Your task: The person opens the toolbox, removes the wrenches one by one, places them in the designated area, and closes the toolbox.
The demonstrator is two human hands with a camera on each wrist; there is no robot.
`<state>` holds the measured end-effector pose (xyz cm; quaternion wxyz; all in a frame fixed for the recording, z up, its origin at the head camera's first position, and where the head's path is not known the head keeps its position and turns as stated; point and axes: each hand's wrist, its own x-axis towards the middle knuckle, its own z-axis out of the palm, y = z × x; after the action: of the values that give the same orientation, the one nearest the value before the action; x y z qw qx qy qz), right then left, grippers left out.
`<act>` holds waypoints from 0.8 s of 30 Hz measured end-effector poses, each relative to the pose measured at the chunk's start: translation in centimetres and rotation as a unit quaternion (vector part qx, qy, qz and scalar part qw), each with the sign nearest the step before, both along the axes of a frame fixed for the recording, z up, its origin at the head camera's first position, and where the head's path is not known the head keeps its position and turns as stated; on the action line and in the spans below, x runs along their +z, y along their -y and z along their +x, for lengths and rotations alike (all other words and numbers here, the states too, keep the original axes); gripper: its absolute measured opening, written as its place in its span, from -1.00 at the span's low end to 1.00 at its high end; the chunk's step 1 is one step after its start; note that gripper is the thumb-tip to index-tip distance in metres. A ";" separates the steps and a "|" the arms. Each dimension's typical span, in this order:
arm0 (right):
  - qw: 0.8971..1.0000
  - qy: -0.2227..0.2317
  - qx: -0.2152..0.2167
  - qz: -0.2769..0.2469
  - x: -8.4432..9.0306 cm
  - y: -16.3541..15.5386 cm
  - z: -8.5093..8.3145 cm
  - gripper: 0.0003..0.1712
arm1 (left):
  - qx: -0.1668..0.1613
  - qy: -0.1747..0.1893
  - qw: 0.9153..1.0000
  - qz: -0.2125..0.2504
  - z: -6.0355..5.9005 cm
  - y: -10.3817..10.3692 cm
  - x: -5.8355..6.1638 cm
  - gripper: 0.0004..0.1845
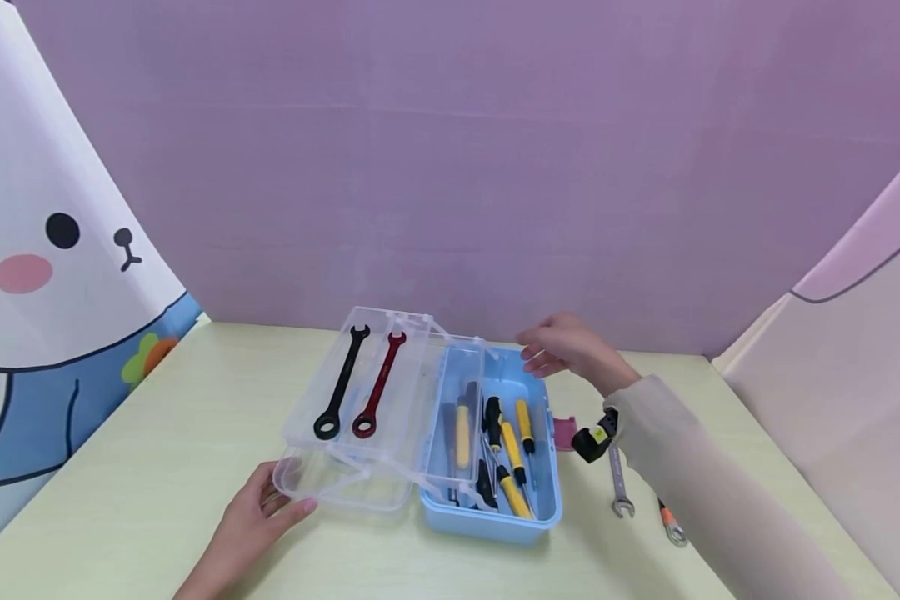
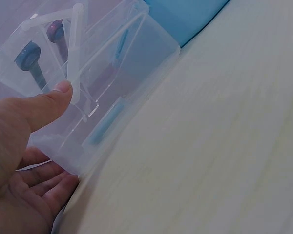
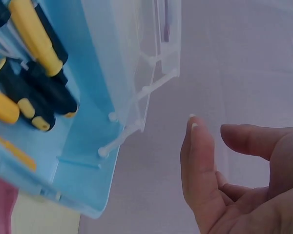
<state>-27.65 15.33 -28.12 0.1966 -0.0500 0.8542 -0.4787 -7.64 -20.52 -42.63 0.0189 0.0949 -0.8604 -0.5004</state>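
A light blue toolbox (image 1: 487, 525) stands unfolded, its clear plastic lid (image 1: 348, 492) out to the left. My left hand (image 1: 251, 512) holds the lid's near left corner; in the left wrist view the thumb (image 2: 51, 105) is at the upper side and the fingers are below. A black wrench (image 1: 342, 383) and a red wrench (image 1: 379, 386) lie in a clear tray (image 1: 307, 417) over the lid. My right hand (image 1: 562, 343) hovers by the box's far end, thumb and fingers apart, holding nothing. Yellow-and-black screwdrivers (image 1: 512, 450) lie inside the box.
Right of the box are a pink piece (image 1: 565, 433), a black tape measure (image 1: 595, 437), a silver wrench (image 1: 619, 483) and an orange-handled tool (image 1: 671, 525) partly under my right sleeve. White arms (image 3: 158, 84) link the trays. A purple cloth (image 1: 450, 167) hangs behind the table.
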 end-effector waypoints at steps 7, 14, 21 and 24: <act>0.999 0.016 0.020 -0.023 0.6 1.9 0.2 -0.52 | 0.000 0.006 1.000 0.004 0.1 0.2 -0.2 -0.32; 0.999 0.025 0.030 -0.034 0.8 4.1 0.2 -0.56 | 0.000 0.005 1.000 0.003 0.2 0.3 -0.1 -0.33; 0.997 0.045 0.051 -0.047 1.2 6.1 0.6 -0.61 | 0.000 0.004 1.000 0.006 0.3 0.3 0.0 -0.33; 0.996 0.043 0.061 -0.051 1.3 6.9 0.7 -0.61 | 0.000 0.010 1.000 0.001 0.3 0.3 0.0 -0.32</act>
<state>-26.90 8.47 -26.79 0.2594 -0.0910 0.8150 -0.5101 -7.29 -20.84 -42.61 0.0104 0.0994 -0.8602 -0.5000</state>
